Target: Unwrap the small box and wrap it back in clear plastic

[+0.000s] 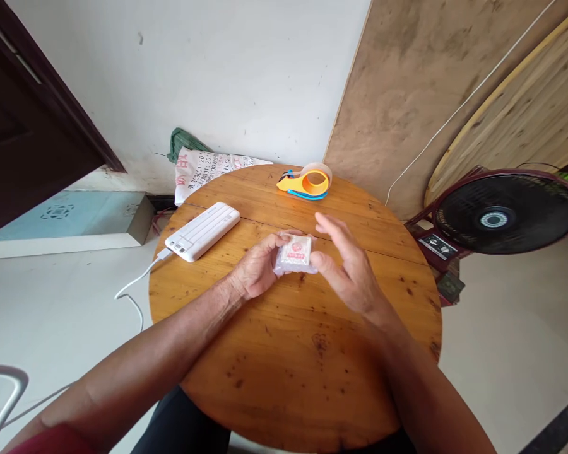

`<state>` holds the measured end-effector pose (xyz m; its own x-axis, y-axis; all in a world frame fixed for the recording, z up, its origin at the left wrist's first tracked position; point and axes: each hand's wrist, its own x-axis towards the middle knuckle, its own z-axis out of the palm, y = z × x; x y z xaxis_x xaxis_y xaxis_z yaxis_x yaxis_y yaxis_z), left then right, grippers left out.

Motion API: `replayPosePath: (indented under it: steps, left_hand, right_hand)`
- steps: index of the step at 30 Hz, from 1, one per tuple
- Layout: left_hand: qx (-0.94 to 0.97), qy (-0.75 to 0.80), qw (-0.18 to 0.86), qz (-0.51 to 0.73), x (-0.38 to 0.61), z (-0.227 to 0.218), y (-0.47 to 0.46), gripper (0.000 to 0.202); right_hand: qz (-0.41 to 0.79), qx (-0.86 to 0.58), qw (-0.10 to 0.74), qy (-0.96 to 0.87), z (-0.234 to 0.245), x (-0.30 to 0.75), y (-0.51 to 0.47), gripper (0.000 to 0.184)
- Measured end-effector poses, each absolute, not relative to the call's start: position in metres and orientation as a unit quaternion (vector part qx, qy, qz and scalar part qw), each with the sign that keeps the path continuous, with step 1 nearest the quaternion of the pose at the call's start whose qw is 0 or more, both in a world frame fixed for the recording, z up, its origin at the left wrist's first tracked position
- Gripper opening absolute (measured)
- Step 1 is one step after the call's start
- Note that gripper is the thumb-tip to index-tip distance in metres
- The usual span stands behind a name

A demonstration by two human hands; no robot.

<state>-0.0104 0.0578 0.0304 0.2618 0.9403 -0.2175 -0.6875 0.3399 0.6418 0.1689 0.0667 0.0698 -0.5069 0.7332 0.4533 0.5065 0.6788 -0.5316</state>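
Observation:
My left hand (261, 263) grips a small square packet (296, 251) by its left side, thumb on top. The packet is white with red print and wrapped in clear plastic, perhaps bubble wrap; its contents are hidden. Just to the right, my right hand (344, 265) is open, its fingers spread apart, the thumb close to or touching the packet's right edge. Beyond both hands, an orange and blue tape dispenser (305, 183) with a roll of clear tape rests near the table's far edge.
A white power bank (202, 231) with a plugged-in white cable (144, 274) lies at the left of the round wooden table (284, 359). At the right stands a dark round fan (506, 214). A printed sack (213, 167) leans behind the table by the wall.

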Motion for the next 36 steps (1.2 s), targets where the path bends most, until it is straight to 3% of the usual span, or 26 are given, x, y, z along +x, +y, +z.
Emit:
replayPosePath:
  steps: [3,6,10,14,22,28,36]
  left_hand:
    - [0.23,0.308,0.751,0.538,-0.009,0.034,0.056,0.03]
    - [0.233,0.306,0.753,0.534,-0.007,0.034,0.055,0.037]
    - [0.21,0.317,0.742,0.551,-0.006,0.033,0.055,0.047]
    - [0.227,0.331,0.752,0.523,-0.005,0.032,0.055,0.045]
    - [0.333,0.411,0.646,0.551,-0.009,0.022,0.058,0.047]
    - [0.453,0.409,0.601,0.515,-0.003,0.018,0.05,0.034]
    - [0.681,0.367,0.432,0.463,0.0,0.009,0.044,0.027]
  right_hand:
    - [0.263,-0.384,0.316,-0.827,0.069,0.173,0.072,0.073]
    - [0.265,-0.396,0.245,-0.845,0.068,0.172,0.073,0.08]
    - [0.19,-0.384,0.235,-0.873,0.066,0.168,0.07,0.064]
    - [0.139,-0.401,0.232,-0.875,0.067,0.17,0.071,0.048]
    - [0.248,-0.442,0.179,-0.844,0.064,0.174,0.076,0.035]
    - [0.259,-0.478,0.188,-0.818,0.049,0.196,0.053,0.041]
    - [0.216,-0.472,0.248,-0.818,0.009,0.201,0.051,0.044]
